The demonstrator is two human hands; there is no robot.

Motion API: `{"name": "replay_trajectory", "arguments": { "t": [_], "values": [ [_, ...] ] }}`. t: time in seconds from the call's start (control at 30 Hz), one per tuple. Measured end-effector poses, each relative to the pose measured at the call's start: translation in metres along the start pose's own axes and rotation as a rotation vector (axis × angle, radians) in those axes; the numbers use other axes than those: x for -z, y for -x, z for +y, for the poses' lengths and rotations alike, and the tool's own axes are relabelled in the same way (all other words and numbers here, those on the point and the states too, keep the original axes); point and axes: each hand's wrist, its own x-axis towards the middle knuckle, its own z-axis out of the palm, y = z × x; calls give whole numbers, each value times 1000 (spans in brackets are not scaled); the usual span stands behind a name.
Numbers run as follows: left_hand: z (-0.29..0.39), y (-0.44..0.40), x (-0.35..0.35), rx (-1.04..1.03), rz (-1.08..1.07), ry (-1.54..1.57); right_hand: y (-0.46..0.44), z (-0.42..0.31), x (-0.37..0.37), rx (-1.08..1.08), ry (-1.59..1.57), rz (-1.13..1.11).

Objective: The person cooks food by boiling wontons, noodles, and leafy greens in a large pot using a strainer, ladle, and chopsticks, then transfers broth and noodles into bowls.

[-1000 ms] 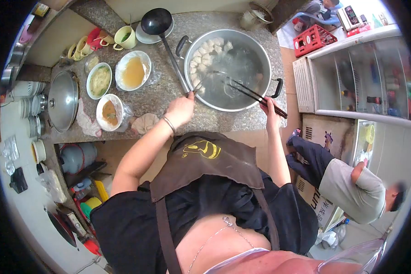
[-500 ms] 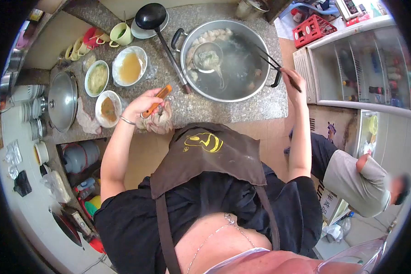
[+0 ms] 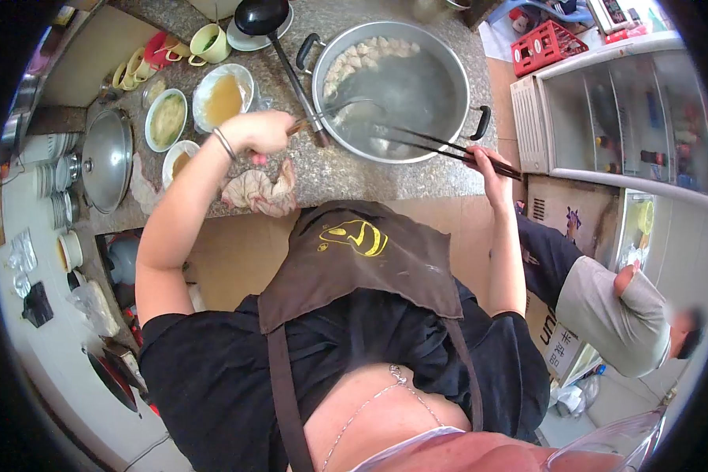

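The left hand [image 3: 263,132], gripping the strainer [image 3: 352,102] at the pot's [image 3: 466,90] 8 o'clock, had moved nearer, and the right hand [image 3: 493,171], closed on chopsticks [image 3: 433,140], had swung their tips from 2 to 7 — seemingly pairing both tools — with dumplings [image 3: 362,59] around 11.

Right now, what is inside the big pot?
Cloudy water, with pale dumplings clustered along one side; a strainer and chopsticks reach in. Murky water and steam cover the bottom, so it cannot be seen.
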Motion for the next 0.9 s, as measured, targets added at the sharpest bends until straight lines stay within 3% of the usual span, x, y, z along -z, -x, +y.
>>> {"name": "replay_trajectory", "arguments": {
  "t": [0.2, 0.27, 0.33, 0.47, 0.7, 0.77, 0.9],
  "values": [
    [-39, -16, 14, -93, -198, 416, 20, -50, 25, 121, 50, 238],
    [-48, -24, 10, -105, -246, 518, 16, -46, 28, 237, 303, 197],
    [-55, -29, 4, -146, -268, 523, 17, -46, 20, 223, 574, 67],
    [-64, -30, -8, -184, -292, 597, 21, -45, 4, 111, 350, 38],
    [-96, -28, -41, -333, -319, 954, 7, -82, 29, 213, 129, 292],
    [-102, -22, -48, -363, -298, 1065, -10, -77, 32, 273, 187, 308],
    [-104, -13, -31, -322, -120, 960, -47, -40, 24, 350, 489, 218]
  ]
}}
